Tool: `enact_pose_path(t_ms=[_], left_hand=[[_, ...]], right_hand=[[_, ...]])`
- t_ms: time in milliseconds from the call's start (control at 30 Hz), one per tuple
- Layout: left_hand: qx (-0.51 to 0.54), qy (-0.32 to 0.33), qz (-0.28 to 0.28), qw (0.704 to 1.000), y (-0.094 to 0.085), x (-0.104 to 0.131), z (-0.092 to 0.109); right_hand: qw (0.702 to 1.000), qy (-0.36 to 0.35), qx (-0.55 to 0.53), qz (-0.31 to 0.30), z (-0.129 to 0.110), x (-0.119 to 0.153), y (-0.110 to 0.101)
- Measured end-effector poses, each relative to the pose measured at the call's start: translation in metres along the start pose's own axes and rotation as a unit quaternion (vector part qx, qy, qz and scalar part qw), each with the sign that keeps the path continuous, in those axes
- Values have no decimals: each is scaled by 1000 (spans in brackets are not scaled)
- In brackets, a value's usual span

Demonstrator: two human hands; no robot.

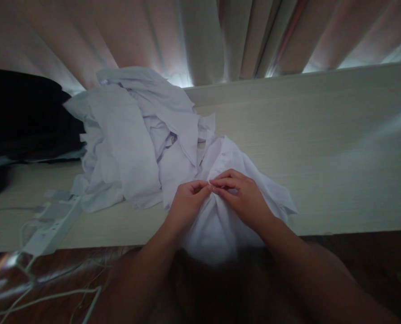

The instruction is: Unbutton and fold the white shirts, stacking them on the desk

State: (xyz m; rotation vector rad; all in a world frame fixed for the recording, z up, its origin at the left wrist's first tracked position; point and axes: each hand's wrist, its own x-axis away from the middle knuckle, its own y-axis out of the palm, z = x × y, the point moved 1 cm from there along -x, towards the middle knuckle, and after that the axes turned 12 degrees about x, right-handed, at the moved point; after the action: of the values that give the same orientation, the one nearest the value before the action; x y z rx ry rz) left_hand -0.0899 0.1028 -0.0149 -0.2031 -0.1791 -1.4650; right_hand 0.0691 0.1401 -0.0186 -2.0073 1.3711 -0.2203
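Observation:
A white shirt lies at the front edge of the pale surface, part of it hanging toward my lap. Along its front strip, my left hand pinches the cloth between thumb and fingers. Close beside it, my right hand pinches the same strip, the fingertips of both hands nearly touching. A small button shows on the strip above my fingers; whatever sits between the fingertips is too small to make out. More white garments lie crumpled to the left, against the shirt.
Black cloth or a bag rests at the far left. A white power strip with plugs and cables sits at the left front edge of the pale surface. Pleated curtains hang behind. Cables trail over the dark floor.

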Motion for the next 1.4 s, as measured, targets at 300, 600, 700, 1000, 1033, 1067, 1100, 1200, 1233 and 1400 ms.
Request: enact_pose_path(t_ms=[300, 600, 700, 1000, 1033, 1067, 1100, 1200, 1233, 1400], left_hand=[[-122, 52, -37, 990, 0, -6, -8], [-140, 80, -56, 985, 8, 3, -13], [-149, 84, -66, 983, 9, 4, -16], [-187, 89, -75, 975, 11, 1, -18], [-190, 90, -76, 975, 11, 2, -18], [-192, 91, -77, 974, 11, 2, -18], [-194, 93, -79, 973, 11, 2, -18], [-195, 97, -91, 972, 10, 2, -18], [-195, 98, -95, 971, 10, 2, -18], [-214, 100, -96, 967, 8, 3, -16]], right_hand=[[1000, -3, -2, -26, 6, -2, -6], [999, 14, 6, -33, 11, -4, -11], [999, 10, 2, -35, 12, -3, -12], [999, 13, 11, -49, 14, -4, -12], [998, 14, 15, -51, 14, -4, -12], [998, 13, 19, -53, 14, -4, -12], [998, 11, 21, -54, 14, -3, -12], [998, 5, 22, -55, 13, -3, -12], [998, 4, 22, -56, 13, -4, -12], [997, -4, 33, -64, 14, -4, -11]])
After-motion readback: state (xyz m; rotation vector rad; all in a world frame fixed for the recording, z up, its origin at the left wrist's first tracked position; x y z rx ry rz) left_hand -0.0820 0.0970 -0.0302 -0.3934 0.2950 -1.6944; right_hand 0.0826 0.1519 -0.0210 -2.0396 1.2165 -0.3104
